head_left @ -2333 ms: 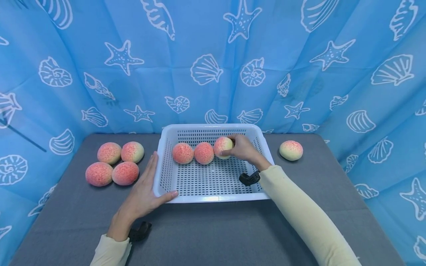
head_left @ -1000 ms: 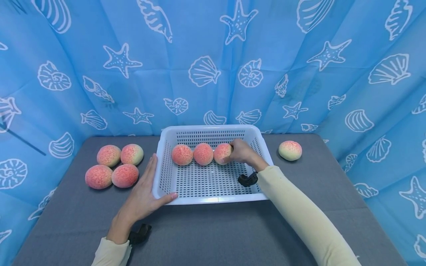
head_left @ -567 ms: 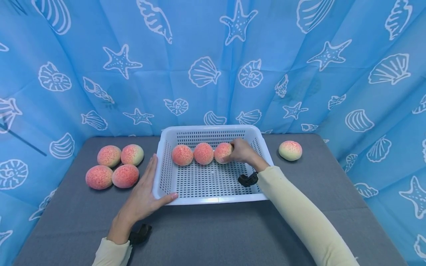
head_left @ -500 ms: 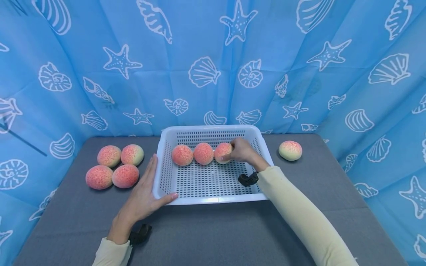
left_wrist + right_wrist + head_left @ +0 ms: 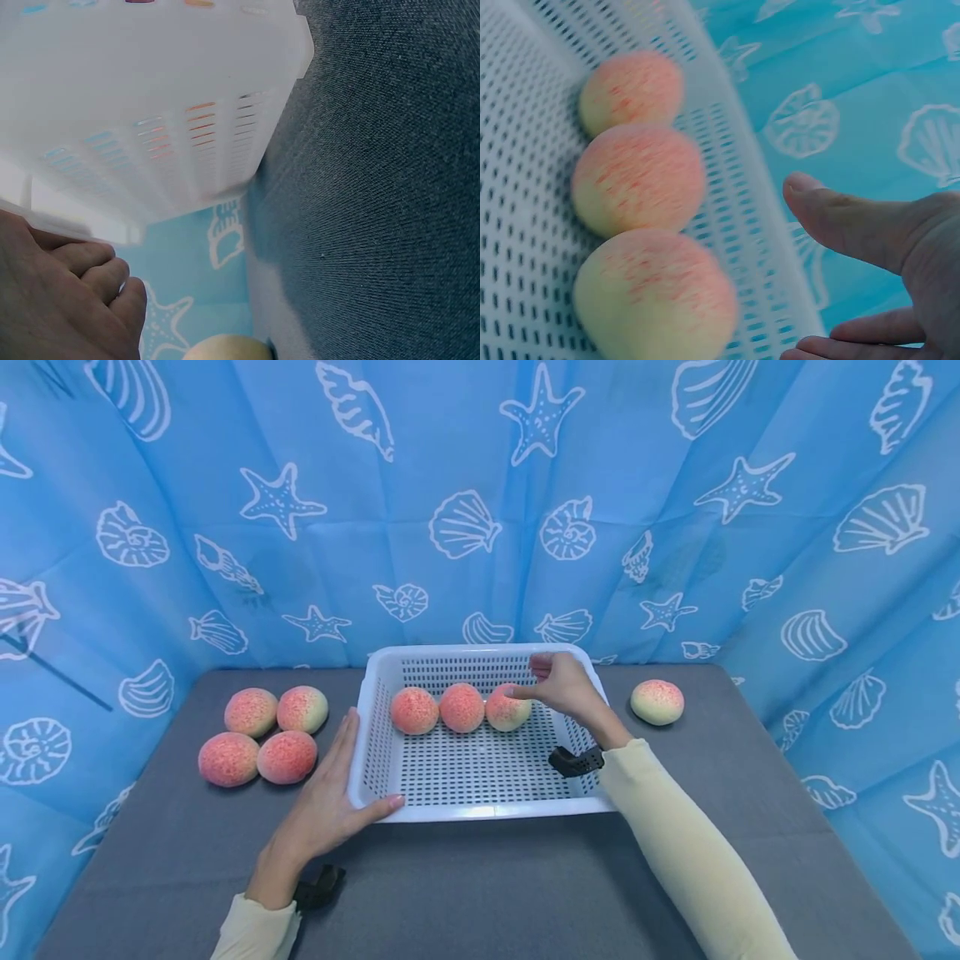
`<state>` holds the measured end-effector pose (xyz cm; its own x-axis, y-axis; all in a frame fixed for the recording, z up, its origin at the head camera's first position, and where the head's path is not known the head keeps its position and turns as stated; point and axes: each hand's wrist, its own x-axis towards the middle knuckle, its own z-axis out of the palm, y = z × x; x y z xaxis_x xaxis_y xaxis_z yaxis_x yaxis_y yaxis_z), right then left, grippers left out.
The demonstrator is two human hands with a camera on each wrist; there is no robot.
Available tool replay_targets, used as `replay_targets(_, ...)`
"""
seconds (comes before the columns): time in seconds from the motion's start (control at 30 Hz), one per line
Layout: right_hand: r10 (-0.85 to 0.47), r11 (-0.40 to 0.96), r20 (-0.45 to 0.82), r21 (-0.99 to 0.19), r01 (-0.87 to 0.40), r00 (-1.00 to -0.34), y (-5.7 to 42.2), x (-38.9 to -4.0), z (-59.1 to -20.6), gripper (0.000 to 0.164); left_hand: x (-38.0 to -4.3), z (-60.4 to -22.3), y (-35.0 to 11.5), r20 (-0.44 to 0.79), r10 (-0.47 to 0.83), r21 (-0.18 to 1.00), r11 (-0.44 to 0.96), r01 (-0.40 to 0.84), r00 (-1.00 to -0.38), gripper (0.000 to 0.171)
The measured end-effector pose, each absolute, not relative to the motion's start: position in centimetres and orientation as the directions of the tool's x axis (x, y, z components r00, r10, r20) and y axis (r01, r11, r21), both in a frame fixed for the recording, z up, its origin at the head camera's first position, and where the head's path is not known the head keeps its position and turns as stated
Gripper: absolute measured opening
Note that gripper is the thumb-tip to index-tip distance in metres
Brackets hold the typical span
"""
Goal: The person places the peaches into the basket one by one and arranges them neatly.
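Observation:
A white slotted plastic basket [image 5: 480,811] holds three pink and cream peaches in a row along its back half: a left peach [image 5: 414,711], a middle peach [image 5: 461,707] and a right peach [image 5: 508,713]. My right hand [image 5: 566,687] hovers just right of the right peach, thumb and fingers spread apart; in the right wrist view that hand [image 5: 930,277] holds nothing and stands clear of the peaches. At the basket's left front corner my left hand [image 5: 322,802] rests on the rim, thumb over the front edge and straight fingers along the left side.
Several peaches [image 5: 287,757] lie grouped on the grey tablecloth left of the basket. One more peach [image 5: 657,702] lies to its right. Behind the table hangs a blue curtain [image 5: 480,527] with white shells and starfish. Each wrist wears a black camera mount [image 5: 576,762].
My right hand has let go of the right peach and moved slightly up and to the right, its fingers spreading. That peach stays in the row. My left hand keeps its place.

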<state>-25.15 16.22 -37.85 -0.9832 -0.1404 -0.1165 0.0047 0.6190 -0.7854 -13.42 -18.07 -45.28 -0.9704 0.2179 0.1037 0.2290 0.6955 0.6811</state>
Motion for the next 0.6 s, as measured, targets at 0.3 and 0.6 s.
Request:
replay_targets(0.3,-0.165,0.44,0.044,-0.891,-0.113,-0.985,18.9,-23.0,-36.2,0.089,-13.4,-45.4,-18.1,0.104,0.217,0.688,0.689,0.228,-0.971,0.129)
replay_targets(0.6,-0.088,0.406,0.172,-0.893,-0.193,-0.981,21.0,-20.3,-36.2,0.089,-13.5,-45.4,-18.1,0.103,0.217,0.683,0.694,0.228,-0.971,0.128)
